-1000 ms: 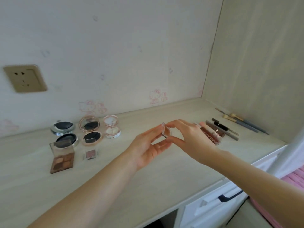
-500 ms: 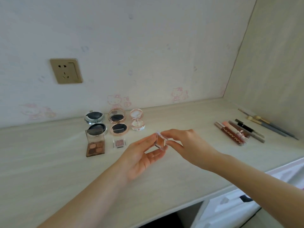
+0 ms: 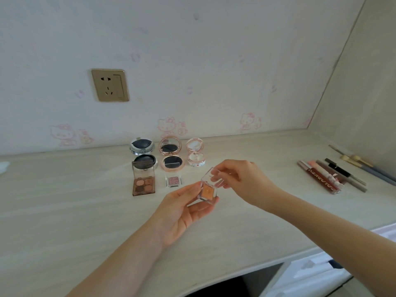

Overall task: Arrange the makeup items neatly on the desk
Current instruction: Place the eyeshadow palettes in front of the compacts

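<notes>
Desk (image 3: 64, 211): open compacts grouped at back. Left hand (image 3: 180, 213) cradles the small orange eyeshadow pot (image 3: 207, 192) above desk centre; right hand (image 3: 242, 181) pinches its clear lid (image 3: 211, 174) up. Mid-opening, probably. Next: set it beside the pink pot (image 3: 174, 181).

Left hand (image 3: 182, 213) palm-up, forearm entering from lower left, fingertips pinching the base of a small clear case (image 3: 207, 191). Right hand (image 3: 242, 181) reaching in from lower right, fingers curled (thumb underneath) on its raised lid.
</notes>
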A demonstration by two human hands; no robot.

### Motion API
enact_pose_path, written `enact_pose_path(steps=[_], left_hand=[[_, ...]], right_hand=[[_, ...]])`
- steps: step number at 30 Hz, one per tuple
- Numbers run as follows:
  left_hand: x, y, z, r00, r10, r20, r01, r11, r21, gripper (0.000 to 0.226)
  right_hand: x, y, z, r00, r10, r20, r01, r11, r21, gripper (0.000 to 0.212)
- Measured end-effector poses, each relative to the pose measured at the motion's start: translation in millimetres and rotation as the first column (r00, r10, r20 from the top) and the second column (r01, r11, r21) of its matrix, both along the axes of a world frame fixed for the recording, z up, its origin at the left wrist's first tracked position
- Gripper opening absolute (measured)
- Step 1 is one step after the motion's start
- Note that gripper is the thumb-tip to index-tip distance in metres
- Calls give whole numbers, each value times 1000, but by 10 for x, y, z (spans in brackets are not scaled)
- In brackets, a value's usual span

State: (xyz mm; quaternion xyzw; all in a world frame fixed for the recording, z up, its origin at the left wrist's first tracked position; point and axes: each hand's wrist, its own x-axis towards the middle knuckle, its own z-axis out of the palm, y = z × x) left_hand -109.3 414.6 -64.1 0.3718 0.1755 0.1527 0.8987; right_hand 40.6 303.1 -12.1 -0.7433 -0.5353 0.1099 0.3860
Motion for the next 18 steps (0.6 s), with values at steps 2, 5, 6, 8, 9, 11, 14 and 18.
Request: enact_pose_path(steps=[2, 5, 6, 8, 9, 11, 14, 18], left_hand=[[-16, 16, -28, 999, 31, -16, -29, 996, 79, 31], [-54, 12, -49, 998, 59, -32, -48, 964, 261, 35], [-65, 12, -48, 997, 74, -33, -60, 947, 315, 39], [-83, 16, -37, 991, 128, -37, -101, 904, 415, 44], [-89, 19, -36, 985, 169, -40, -129, 868, 480, 45], [-99, 34, -52, 966, 255, -35, -177, 756, 630, 42], [-111, 57, -92, 939, 343, -26, -165, 515, 841, 31], [-117, 97, -173, 896, 443, 38, -107, 131, 986, 21]], right_hand=[[-4, 40, -4, 999, -4, 40, 5, 1000, -20, 16], [17, 85, -18, 997, -8, 78, 11, 999, -44, 18], [28, 97, -23, 995, -10, 95, 15, 999, -48, 19], [53, 125, -36, 994, -22, 105, 27, 998, -48, 20], [67, 140, -41, 994, -27, 107, 32, 998, -48, 20], [89, 180, -56, 992, -22, 125, 29, 998, -58, 21], [110, 242, -97, 987, 6, 158, 11, 995, -101, 21], [128, 318, -144, 974, 59, 217, -26, 987, -156, 23]])
